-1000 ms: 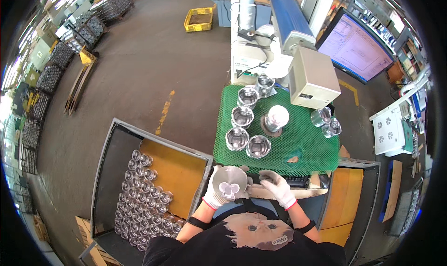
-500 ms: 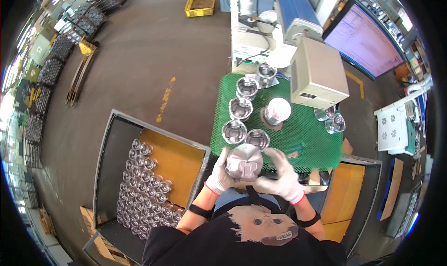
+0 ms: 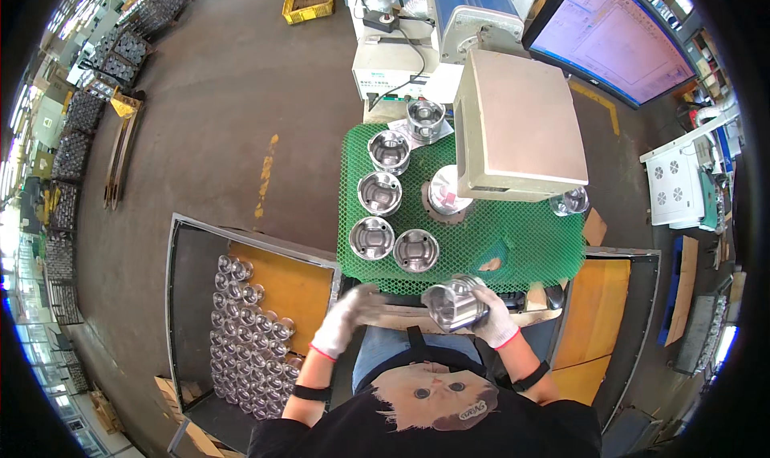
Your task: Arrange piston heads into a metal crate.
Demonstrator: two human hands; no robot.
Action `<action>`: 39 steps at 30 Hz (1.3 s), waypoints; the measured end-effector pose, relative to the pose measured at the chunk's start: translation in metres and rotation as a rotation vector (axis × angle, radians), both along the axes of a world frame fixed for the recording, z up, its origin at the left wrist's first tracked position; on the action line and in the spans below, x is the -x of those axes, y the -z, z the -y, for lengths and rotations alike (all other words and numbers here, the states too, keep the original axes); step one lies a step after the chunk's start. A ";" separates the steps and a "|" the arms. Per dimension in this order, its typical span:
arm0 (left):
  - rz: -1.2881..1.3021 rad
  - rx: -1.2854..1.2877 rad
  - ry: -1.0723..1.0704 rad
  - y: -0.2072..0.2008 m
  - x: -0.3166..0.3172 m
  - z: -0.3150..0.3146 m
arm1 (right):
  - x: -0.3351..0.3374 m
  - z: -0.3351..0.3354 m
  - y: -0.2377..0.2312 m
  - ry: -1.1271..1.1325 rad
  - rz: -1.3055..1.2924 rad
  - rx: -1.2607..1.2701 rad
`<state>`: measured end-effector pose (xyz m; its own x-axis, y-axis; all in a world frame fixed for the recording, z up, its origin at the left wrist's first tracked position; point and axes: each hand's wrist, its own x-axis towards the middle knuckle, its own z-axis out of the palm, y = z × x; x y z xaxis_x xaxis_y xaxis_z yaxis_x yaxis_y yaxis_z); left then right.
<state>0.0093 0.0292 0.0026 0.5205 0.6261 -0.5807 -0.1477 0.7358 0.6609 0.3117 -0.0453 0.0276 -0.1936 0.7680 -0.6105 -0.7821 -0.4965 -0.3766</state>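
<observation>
A shiny metal piston, tilted on its side, is gripped in my gloved right hand in front of the green mat's near edge. My gloved left hand is apart from it to the left, empty, its fingers stretched out and somewhat blurred. On the green mesh mat several pistons stand with their hollow ends up, the nearest piston just beyond my hands. Another piston sits on a round base, partly under the beige machine head.
At lower left a grey-walled crate holds many pistons on a yellowish board. A second crate stands at right. Beyond the mat are a white control box with cables and a monitor. A pallet jack is far left.
The piston has gone from between both hands into my right hand and turned onto its side. My left hand has let go and moved left. The view has shifted too.
</observation>
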 end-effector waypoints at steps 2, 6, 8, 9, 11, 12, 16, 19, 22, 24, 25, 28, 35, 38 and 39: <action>-0.093 -0.012 -0.174 0.006 0.030 -0.014 | -0.009 0.006 -0.002 0.011 0.046 0.035; -0.422 -0.233 -0.688 -0.004 0.066 -0.053 | -0.024 0.017 0.000 0.237 -0.054 0.161; -0.809 -0.626 -0.876 -0.015 0.044 -0.084 | -0.030 0.018 0.003 0.242 -0.048 0.136; -1.059 -0.881 -0.882 -0.034 0.003 -0.102 | -0.034 0.019 0.005 0.267 -0.036 0.112; -1.134 -1.207 -0.321 -0.067 -0.065 -0.121 | -0.042 0.020 0.005 0.265 -0.008 0.142; -0.979 -1.323 -0.085 -0.082 -0.097 -0.136 | -0.045 0.023 0.010 0.304 0.041 0.257; -0.867 -1.442 0.387 -0.035 -0.198 -0.150 | -0.059 0.030 0.016 0.354 0.085 0.303; -1.354 -1.627 0.567 0.018 -0.237 -0.176 | -0.069 0.036 0.025 0.370 0.049 0.284; -1.089 -1.392 0.396 0.021 -0.230 -0.177 | -0.075 0.023 0.023 0.396 0.067 0.292; -0.822 -1.144 0.239 -0.002 -0.215 -0.176 | -0.081 0.004 0.026 0.381 0.199 0.223; -0.699 -1.018 0.152 -0.010 -0.204 -0.177 | -0.084 -0.005 0.033 0.386 0.302 0.247; -0.663 -1.193 -0.046 -0.046 -0.163 -0.162 | -0.072 -0.060 0.022 0.286 0.699 0.080; -0.125 -0.317 -0.362 -0.041 -0.009 -0.074 | -0.031 -0.176 0.052 -0.404 1.932 -0.393; -0.095 -0.098 -0.564 -0.026 0.045 -0.024 | -0.021 -0.199 0.046 -0.336 1.967 -0.448; -0.122 -0.047 -0.630 -0.021 0.063 -0.005 | -0.011 -0.205 0.028 -0.459 1.999 -0.370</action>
